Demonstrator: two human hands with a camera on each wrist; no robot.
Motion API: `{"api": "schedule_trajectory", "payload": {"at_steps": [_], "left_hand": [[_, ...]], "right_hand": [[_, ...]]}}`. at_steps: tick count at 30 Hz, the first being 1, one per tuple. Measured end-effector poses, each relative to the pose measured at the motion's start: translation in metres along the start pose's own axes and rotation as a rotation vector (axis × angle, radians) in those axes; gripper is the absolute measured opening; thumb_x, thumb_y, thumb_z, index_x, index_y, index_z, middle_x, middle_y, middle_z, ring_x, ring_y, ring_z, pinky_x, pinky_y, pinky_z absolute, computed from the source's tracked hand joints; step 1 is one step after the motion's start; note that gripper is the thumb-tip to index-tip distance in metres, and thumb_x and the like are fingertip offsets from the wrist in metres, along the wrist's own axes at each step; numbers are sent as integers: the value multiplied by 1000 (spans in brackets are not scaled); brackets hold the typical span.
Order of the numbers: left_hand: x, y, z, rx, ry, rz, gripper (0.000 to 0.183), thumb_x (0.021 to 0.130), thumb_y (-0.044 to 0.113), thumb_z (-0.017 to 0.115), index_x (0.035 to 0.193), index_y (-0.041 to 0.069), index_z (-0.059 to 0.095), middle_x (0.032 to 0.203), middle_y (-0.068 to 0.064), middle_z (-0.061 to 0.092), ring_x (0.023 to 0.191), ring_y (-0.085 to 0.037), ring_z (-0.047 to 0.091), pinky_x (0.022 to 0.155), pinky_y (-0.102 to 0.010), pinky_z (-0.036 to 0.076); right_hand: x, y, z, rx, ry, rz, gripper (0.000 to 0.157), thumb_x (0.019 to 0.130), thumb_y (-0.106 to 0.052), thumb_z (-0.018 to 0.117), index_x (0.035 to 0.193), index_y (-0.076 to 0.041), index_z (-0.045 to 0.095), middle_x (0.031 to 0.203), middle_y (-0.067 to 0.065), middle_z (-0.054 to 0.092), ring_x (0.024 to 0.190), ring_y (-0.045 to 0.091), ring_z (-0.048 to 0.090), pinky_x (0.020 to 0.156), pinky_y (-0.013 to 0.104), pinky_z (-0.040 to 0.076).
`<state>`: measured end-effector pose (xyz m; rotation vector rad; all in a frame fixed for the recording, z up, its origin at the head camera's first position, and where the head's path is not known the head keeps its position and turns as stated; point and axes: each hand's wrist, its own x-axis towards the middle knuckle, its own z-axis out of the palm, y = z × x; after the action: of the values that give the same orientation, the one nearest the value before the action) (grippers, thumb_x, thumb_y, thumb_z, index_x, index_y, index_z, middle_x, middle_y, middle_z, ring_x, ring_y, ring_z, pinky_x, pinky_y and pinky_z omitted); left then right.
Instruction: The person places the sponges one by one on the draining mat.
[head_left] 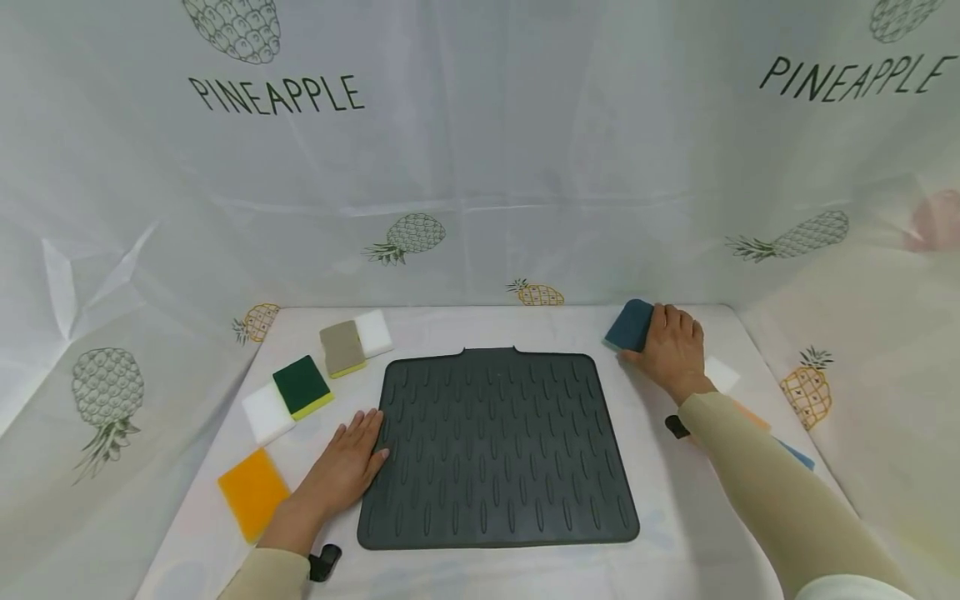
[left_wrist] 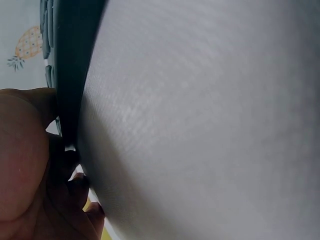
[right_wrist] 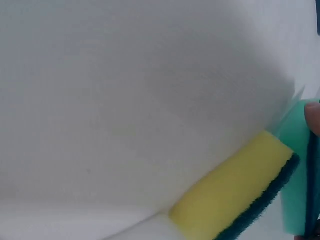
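At the table's back right, my right hand point(head_left: 671, 346) grips a dark blue sponge point(head_left: 632, 325) between thumb and fingers. The right wrist view shows this sponge with a light green foam body point(right_wrist: 295, 165) and a dark blue scouring side; a fingertip point(right_wrist: 313, 117) lies against it. Beside it there, a yellow sponge point(right_wrist: 232, 185) with a dark green scouring layer stands close; my hand hides it in the head view. My left hand point(head_left: 345, 462) rests at the left edge of a dark grey ridged mat point(head_left: 495, 450), fingers fairly straight, thumb at the mat's rim.
Left of the mat lie a grey-and-yellow sponge point(head_left: 342, 347), a white block point(head_left: 372, 333), a green-and-yellow sponge point(head_left: 302, 385), another white block point(head_left: 267, 413) and an orange square point(head_left: 253, 493). My right arm partly covers a white block point(head_left: 722, 374), an orange piece point(head_left: 752, 414) and a blue piece point(head_left: 797, 454).
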<state>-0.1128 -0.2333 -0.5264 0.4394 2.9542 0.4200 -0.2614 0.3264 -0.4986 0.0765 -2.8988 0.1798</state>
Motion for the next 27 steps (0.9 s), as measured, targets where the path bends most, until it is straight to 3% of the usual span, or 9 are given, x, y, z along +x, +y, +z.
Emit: {"api": "schedule_trajectory", "payload": {"at_steps": [10, 27], "left_hand": [[-1, 0, -1, -13, -5, 3, 69, 110, 32, 58, 163, -3, 31, 170, -23, 33, 159, -45, 27, 128, -64, 22], [-1, 0, -3, -20, -16, 9, 69, 111, 33, 55, 164, -4, 30, 170, -23, 32, 159, -44, 25, 128, -64, 22]], "right_hand": [[5, -13, -2, -40, 118, -128, 102, 76, -44, 92, 139, 17, 39, 133, 37, 49, 121, 55, 48, 100, 69, 45], [5, -60, 3, -74, 146, -263, 113, 77, -52, 92, 150, 15, 37, 143, 35, 47, 129, 51, 48, 103, 65, 44]]}}
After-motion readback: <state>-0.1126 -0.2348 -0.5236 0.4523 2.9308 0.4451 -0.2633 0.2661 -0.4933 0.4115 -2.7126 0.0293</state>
